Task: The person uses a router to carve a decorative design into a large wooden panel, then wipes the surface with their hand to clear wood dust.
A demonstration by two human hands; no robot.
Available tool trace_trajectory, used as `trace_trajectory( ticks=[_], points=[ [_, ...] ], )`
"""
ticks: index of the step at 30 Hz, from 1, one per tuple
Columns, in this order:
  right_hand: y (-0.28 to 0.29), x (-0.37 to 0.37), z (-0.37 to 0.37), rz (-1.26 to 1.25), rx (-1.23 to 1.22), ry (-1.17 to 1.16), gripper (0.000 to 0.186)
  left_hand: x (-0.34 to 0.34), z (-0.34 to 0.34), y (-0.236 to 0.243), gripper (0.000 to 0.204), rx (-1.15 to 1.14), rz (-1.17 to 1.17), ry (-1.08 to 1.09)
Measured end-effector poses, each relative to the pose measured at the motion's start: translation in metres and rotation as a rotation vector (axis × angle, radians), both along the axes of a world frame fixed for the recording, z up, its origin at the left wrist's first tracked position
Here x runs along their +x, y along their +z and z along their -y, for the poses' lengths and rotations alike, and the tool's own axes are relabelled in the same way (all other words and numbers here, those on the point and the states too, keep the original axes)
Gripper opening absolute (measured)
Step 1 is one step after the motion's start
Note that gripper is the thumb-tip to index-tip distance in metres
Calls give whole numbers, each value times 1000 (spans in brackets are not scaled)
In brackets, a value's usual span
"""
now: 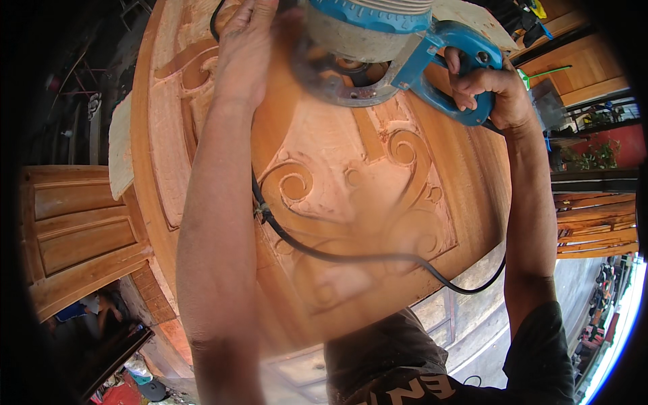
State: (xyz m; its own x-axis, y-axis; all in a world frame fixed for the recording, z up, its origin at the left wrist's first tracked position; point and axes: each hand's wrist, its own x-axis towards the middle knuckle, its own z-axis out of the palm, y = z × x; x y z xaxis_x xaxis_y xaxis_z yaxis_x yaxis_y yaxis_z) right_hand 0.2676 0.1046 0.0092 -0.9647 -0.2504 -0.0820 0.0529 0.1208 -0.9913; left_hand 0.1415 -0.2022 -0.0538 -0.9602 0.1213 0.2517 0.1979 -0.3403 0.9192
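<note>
Bright daylight — probably from the right — fisheye-bent edges, dark rim, blurred centre.

- the router sits on the upper part of the carved wooden panel and fills the room between the left hand and the right hand.
- the black cord runs across the panel's lower middle, from beside the left forearm to below the right arm; a hand sliding there meets it.
- the scroll carving below the router is bare down to the cord.
- the panel's left strip, beyond the left forearm, is uncovered.
- a pale board juts at the panel's left edge.
- a panelled door stands close on the left, narrowing that side.
</note>
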Motion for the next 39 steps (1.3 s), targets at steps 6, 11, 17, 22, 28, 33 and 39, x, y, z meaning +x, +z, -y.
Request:
trace_trajectory(
  ticks=[6,11,17,22,28,33,39],
  points=[
    [-1,-9,2,3,24,-23,24,-3,0,1,40,0,31,16],
    [0,-15,6,25,10,-22,24,-8,6,1,41,-27,17,31],
    [1,-19,8,11,9,-16,23,-8,6,6,38,37,44,34],
    [1,-18,10,6,17,-37,23,-8,6,7,33,95,91,44],
    [-3,-19,8,16,-4,-5,24,-7,-1,2,31,166,93,84],
    [-6,-19,12,-16,14,-33,21,-14,9,-5,32,163,27,23],
    [-4,-19,-6,2,14,-13,25,0,-9,4,38,55,4,30]
  ],
)
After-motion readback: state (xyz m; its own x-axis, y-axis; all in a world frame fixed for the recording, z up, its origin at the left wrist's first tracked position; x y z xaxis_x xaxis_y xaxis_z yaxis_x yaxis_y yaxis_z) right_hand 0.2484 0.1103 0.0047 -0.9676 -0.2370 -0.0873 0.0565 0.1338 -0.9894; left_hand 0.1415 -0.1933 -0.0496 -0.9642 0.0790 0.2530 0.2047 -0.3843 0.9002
